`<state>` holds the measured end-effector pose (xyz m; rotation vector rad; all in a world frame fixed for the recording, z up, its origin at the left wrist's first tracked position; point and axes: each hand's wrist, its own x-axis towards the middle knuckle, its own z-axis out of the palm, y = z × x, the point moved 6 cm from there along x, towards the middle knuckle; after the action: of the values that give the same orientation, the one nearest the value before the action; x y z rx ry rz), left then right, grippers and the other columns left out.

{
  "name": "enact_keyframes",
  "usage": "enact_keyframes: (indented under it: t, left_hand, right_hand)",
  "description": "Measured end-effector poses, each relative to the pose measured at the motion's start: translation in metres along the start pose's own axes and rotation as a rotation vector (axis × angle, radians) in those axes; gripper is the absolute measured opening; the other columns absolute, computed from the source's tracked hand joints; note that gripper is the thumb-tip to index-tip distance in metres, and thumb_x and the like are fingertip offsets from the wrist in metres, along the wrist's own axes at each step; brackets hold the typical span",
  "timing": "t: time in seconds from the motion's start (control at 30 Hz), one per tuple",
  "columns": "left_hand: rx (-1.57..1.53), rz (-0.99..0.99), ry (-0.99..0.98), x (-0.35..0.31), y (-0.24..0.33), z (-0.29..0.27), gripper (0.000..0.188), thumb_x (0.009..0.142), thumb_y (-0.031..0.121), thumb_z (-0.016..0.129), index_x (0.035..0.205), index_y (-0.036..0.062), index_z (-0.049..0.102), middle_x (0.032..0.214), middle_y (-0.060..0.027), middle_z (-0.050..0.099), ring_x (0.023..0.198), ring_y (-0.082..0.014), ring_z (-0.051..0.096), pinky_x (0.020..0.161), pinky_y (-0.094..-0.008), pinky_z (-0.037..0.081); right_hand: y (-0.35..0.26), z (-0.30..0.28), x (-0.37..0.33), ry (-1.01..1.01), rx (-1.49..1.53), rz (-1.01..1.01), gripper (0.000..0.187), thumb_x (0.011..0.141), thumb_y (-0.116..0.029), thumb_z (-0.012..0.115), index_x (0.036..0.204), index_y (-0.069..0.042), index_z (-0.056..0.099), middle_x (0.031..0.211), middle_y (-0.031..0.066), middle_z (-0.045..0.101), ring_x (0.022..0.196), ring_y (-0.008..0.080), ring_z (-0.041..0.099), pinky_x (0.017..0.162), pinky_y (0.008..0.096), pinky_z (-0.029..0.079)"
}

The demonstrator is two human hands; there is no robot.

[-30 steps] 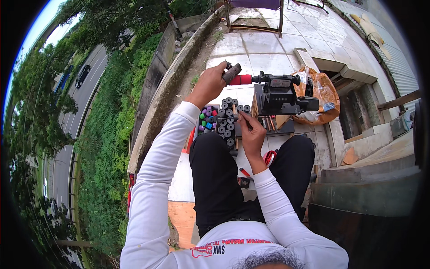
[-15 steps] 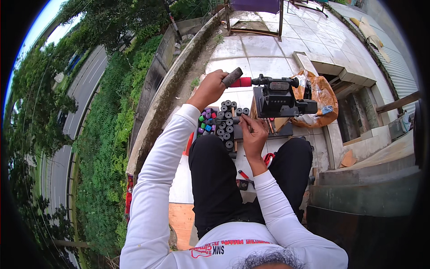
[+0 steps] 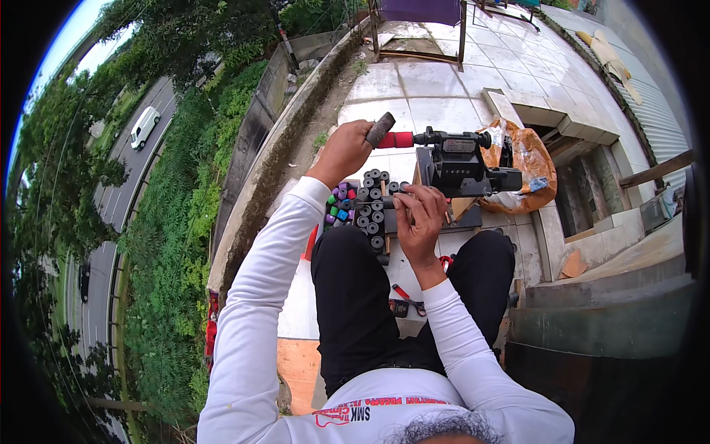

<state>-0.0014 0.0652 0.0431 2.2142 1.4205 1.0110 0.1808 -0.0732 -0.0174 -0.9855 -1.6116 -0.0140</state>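
My left hand (image 3: pixel 346 152) is closed round the dark grip (image 3: pixel 380 130) of a lever with a red sleeve (image 3: pixel 400 140). That lever joins a black hand-operated machine (image 3: pixel 466 166) in front of me. My right hand (image 3: pixel 420 218) is below the machine's left side, its fingers pinched at the end of a dark cylindrical piece (image 3: pixel 383 201). Beneath that piece stand several black rollers with holed centres (image 3: pixel 377 228). Small purple, green, red and blue pieces (image 3: pixel 340 203) lie to their left, in what looks like a tray.
An orange-brown plastic bag (image 3: pixel 538 164) sits right of the machine, beside a tiled opening (image 3: pixel 584 185) in the floor. A low wall (image 3: pixel 255 185) runs along the left, with plants and a road beyond. A small red-and-black tool (image 3: pixel 401 291) lies between my knees.
The right hand's fingers have shifted slightly and fanned out more. The left hand's grip has barely moved, with the lever's end tilting a little. A white van has appeared on the road.
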Motion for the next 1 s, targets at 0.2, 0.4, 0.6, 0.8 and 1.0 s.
enact_keyframes:
  t: [0.2,0.4,0.6,0.8,1.0]
  left_hand:
    - [0.056,-0.003,-0.007,0.008,-0.015,0.008,0.025,0.100,0.015,0.056,0.103,-0.0007,0.075,0.101,-0.0308,0.073,0.096,-0.0514,0.067,0.086,-0.0559,0.051]
    - [0.004,-0.097,-0.046,0.008,-0.010,0.011,0.028,0.101,0.020,0.057,0.107,0.0004,0.076,0.093,-0.0291,0.073,0.090,-0.0527,0.067,0.082,-0.0572,0.052]
    - [0.026,-0.103,0.025,0.011,-0.009,0.008,0.023,0.094,0.008,0.052,0.086,-0.0024,0.071,0.062,-0.0178,0.066,0.058,-0.0333,0.066,0.062,-0.0473,0.050]
    - [0.038,-0.197,-0.019,0.011,-0.014,0.010,0.025,0.092,0.009,0.052,0.083,-0.0017,0.073,0.062,-0.0166,0.065,0.057,-0.0330,0.065,0.061,-0.0471,0.049]
    - [0.018,-0.317,-0.114,0.012,-0.023,0.012,0.044,0.106,0.038,0.054,0.089,0.0074,0.081,0.073,-0.0190,0.073,0.073,-0.0409,0.072,0.073,-0.0513,0.055]
  right_hand:
    - [-0.024,0.013,0.049,-0.087,0.155,-0.229,0.009,0.097,-0.011,0.074,0.094,-0.010,0.066,0.125,0.0073,0.073,0.124,0.0276,0.068,0.117,0.0497,0.041]
    - [-0.009,0.037,0.048,-0.340,0.238,-0.273,0.012,0.097,-0.007,0.069,0.093,-0.010,0.058,0.095,0.0083,0.070,0.100,0.0263,0.070,0.109,0.0521,0.040]
    - [0.011,0.059,0.039,-0.304,0.141,-0.241,0.012,0.097,-0.008,0.069,0.096,-0.006,0.057,0.091,0.0106,0.063,0.096,0.0305,0.064,0.088,0.0461,0.044]
    - [0.020,0.083,0.035,-0.308,0.016,-0.317,0.012,0.096,-0.009,0.070,0.095,-0.006,0.059,0.090,0.0114,0.061,0.093,0.0310,0.060,0.084,0.0444,0.044]
    - [0.027,0.090,0.034,-0.287,0.018,-0.336,0.013,0.096,-0.009,0.071,0.095,-0.007,0.059,0.090,0.0106,0.060,0.093,0.0299,0.060,0.083,0.0437,0.042]
